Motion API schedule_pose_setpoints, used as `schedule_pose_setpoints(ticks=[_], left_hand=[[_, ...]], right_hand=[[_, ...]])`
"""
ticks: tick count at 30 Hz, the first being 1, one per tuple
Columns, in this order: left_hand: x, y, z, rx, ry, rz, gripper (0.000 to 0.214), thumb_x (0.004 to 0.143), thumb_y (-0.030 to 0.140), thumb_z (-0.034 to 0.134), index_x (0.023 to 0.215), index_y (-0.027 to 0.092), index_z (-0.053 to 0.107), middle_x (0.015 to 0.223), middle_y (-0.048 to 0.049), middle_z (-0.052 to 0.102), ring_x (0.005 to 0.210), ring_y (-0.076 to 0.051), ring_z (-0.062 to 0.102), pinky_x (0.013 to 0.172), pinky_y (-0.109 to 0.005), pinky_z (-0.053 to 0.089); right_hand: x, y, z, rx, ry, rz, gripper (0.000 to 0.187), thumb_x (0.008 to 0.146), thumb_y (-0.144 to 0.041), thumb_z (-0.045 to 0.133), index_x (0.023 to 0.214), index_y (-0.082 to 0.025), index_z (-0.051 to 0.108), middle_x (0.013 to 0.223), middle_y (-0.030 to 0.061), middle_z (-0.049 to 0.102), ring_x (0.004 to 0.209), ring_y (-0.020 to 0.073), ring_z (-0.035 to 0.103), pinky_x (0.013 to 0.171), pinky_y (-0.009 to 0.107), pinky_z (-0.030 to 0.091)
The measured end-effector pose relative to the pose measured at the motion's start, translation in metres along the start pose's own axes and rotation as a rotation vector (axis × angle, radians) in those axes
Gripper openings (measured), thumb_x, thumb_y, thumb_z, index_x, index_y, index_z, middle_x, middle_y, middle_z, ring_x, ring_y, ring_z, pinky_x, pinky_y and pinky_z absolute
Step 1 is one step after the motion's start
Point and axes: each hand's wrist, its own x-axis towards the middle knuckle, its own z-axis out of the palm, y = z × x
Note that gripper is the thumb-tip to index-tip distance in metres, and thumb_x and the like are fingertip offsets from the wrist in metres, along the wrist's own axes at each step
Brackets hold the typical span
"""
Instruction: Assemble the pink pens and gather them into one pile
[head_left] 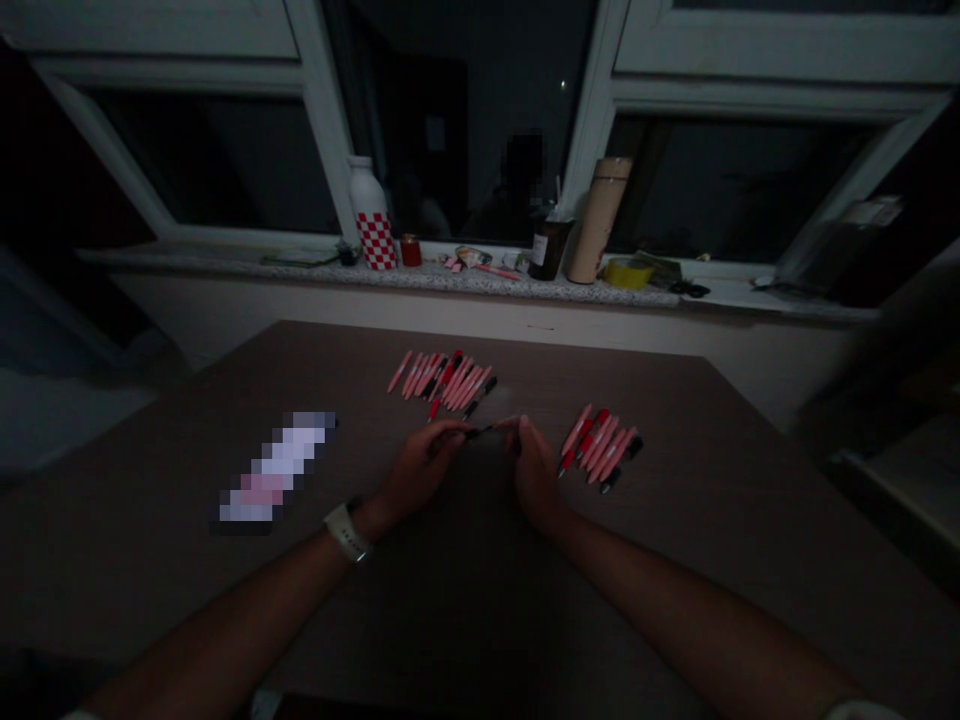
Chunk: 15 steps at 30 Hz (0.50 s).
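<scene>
While my left hand (420, 468) pinches between its fingers what looks like a dark pen (481, 431), just nearer than the far pen row (450, 382), my right hand (537, 478) bends its fingers by the other end, grip too dim to tell. I'd hold the pen level, clear of the tabletop's (720, 460) second pen row (600, 446), right of the far one.

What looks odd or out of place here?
The pixelated patch on the left of the table: blocky squares hide whatever lies there. Also, the leftmost pink pen lies slightly apart from the far pen group. I see no spills.
</scene>
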Motion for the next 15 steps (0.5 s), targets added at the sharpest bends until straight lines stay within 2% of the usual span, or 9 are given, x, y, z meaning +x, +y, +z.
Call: schedule_pose_setpoints(ticks=[8, 15], left_hand=[[0.0012, 0.0026, -0.0029, 0.004, 0.047, 0.005, 0.023, 0.093, 0.034, 0.051, 0.102, 0.02, 0.066, 0.1, -0.0058, 0.07, 0.093, -0.021, 0.064, 0.084, -0.032, 0.049], [0.0002, -0.0006, -0.0041, -0.01, 0.081, -0.008, 0.027, 0.093, 0.039, 0.049, 0.101, 0.019, 0.065, 0.098, -0.0053, 0.069, 0.089, -0.02, 0.063, 0.078, -0.03, 0.048]], right_hand=[[0.0001, 0.0024, 0.0019, 0.022, 0.014, 0.015, 0.051, 0.094, -0.058, 0.036, 0.077, -0.02, 0.065, 0.061, -0.0033, 0.046, 0.06, 0.0153, 0.046, 0.059, 0.026, 0.038], [-0.0016, -0.0022, 0.0016, -0.007, 0.006, -0.019, 0.045, 0.095, -0.053, 0.038, 0.081, -0.019, 0.065, 0.074, -0.0002, 0.061, 0.073, 0.0173, 0.056, 0.067, 0.027, 0.041]])
